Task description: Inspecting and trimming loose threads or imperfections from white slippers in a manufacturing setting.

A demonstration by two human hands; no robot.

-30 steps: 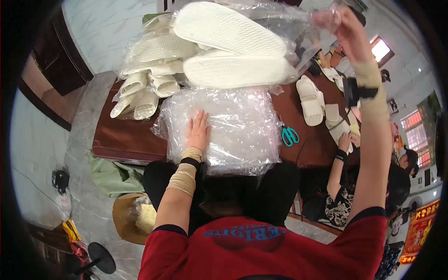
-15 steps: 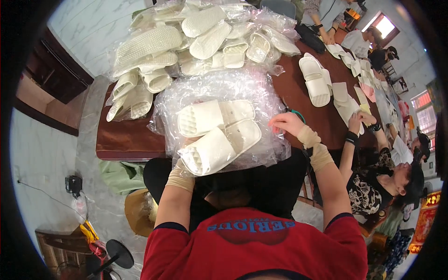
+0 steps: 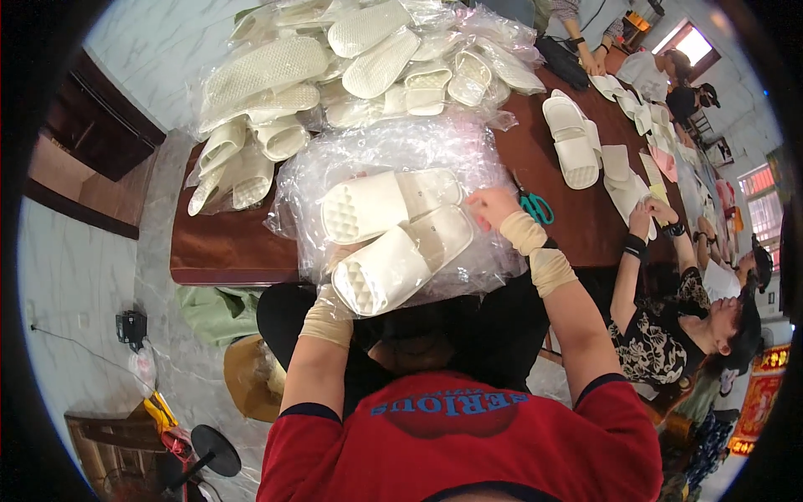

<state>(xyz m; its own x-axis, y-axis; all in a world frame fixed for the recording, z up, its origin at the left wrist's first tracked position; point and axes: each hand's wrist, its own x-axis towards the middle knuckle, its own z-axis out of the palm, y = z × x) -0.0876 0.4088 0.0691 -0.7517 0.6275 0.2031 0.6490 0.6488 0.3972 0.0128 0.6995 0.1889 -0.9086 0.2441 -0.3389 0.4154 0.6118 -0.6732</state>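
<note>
A pair of cream-white slippers (image 3: 376, 269) lies side by side in a clear plastic bag (image 3: 435, 272), raised a little over the table's near edge. My left hand (image 3: 341, 253) supports the pair from beneath at the toe end. Most of that hand is hidden by the slippers and plastic. At the heel end, my right hand (image 3: 495, 207) has its fingers drawn together against the bag's edge. Beige wraps cover both wrists. Beneath the pair spreads a stack of clear plastic bags (image 3: 309, 167).
A heap of bagged slippers (image 3: 376, 63) fills the far side of the brown table (image 3: 230, 251). Green-handled scissors (image 3: 537, 207) lie beside my right wrist. Further right are a pair of unbagged slippers (image 3: 575, 142) and a co-worker's hands (image 3: 652, 213) working on white pieces.
My right hand has moved left and closer, onto the bag at the slippers' heel end. The slippers have shifted slightly right. The scissors' handles now show more.
</note>
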